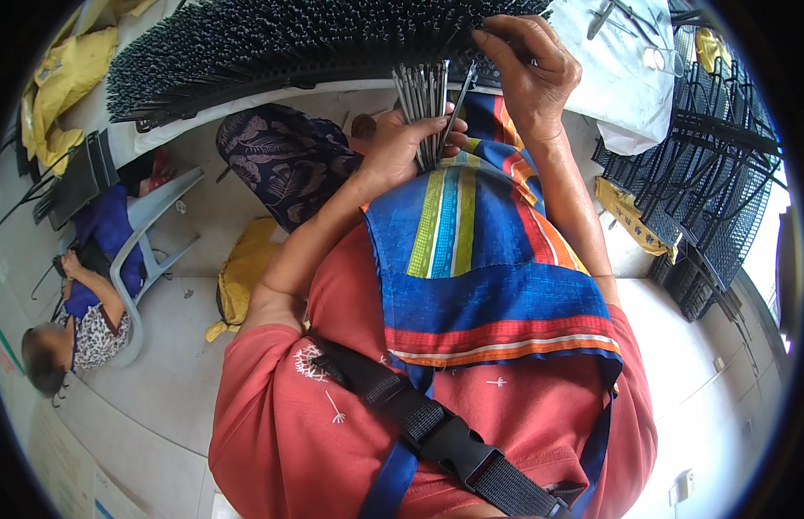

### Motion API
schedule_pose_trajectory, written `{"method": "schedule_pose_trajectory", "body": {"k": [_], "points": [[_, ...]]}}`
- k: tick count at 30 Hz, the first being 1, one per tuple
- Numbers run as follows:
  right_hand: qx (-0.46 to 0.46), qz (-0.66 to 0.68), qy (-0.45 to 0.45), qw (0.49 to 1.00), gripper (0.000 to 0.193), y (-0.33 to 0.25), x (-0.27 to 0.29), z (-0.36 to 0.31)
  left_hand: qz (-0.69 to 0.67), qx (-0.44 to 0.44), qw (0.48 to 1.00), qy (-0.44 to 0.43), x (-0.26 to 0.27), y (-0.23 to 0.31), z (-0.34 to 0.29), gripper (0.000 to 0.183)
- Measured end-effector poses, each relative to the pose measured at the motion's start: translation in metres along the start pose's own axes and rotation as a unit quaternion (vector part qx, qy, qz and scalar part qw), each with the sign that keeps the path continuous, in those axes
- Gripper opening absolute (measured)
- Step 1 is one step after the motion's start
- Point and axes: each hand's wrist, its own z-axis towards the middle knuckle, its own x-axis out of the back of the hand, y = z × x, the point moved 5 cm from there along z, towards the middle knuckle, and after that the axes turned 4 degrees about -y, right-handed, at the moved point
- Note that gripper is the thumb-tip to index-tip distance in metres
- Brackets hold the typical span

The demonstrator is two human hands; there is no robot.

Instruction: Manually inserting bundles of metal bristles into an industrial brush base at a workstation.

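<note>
Many thin metal rods (422, 93) in left grip (397, 145)

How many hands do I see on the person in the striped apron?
2: the left hand grips a bundle of thin rods; the right hand is by the right end of the black bristles, fingers bent. Rods partly hide some left fingers.

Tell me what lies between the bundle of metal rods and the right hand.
In the head view, a single thin rod slants between the bundle of metal rods and the right hand.
</note>
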Motion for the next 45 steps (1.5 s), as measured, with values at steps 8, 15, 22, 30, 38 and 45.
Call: {"method": "schedule_pose_trajectory", "body": {"k": [8, 15, 22, 30, 38, 45], "points": [[0.139, 0.231, 0.085, 0.959, 0.013, -0.004, -0.004, 0.002, 0.04, 0.0, 0.999, 0.019, 0.001, 0.0, 0.001, 0.017], [-0.021, -0.012, 0.023, 0.999, 0.016, 0.02, 0.009, -0.033, 0.035, 0.01, 0.999, 0.002, 0.004, 0.002, 0.002, 0.023], [-0.332, 0.07, -0.136, 0.931, 0.022, 0.032, -0.002, -0.054, -0.001, 0.001, 1.0, -0.024, -0.004, 0.003, 0.0, 0.016], [-0.184, 0.048, 0.019, 0.981, 0.028, 0.014, 0.01, -0.035, 0.006, 0.034, 0.999, -0.036, -0.006, -0.001, -0.001, 0.022], [-0.011, -0.114, -0.034, 0.993, 0.012, -0.018, 0.002, 0.006, 0.013, 0.038, 0.999, -0.023, 0.002, -0.001, 0.003, 0.02], [-0.314, 0.055, -0.102, 0.942, 0.017, 0.033, 0.009, -0.046, 0.006, 0.022, 0.998, -0.064, -0.002, 0.002, 0.004, 0.023]]}}
